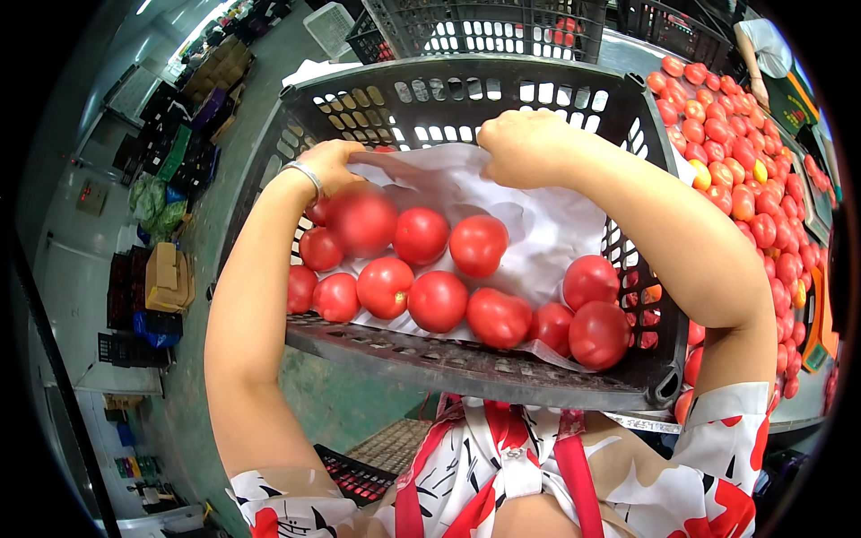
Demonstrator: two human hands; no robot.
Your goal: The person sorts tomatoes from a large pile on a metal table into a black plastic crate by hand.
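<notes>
Right in front of me stands a black plastic crate [471,376] with slotted walls. White paper [545,228] lies inside it, under and behind several red tomatoes [438,302]. My left hand [329,167], with a bracelet at the wrist, pinches the paper's raised edge near the crate's left wall. Farther right, my right hand [525,146] is closed on the same sheet and holds it up. One tomato [363,220] just below my left hand looks blurred. The fingertips of my right hand are partly hidden from view.
Loose tomatoes [733,155] cover a table at the right. Another person's arm [755,67] reaches in at the top right. Another black crate [491,30] stands beyond mine. Cardboard boxes [168,277] and stacked crates line the left side of the green floor [222,181].
</notes>
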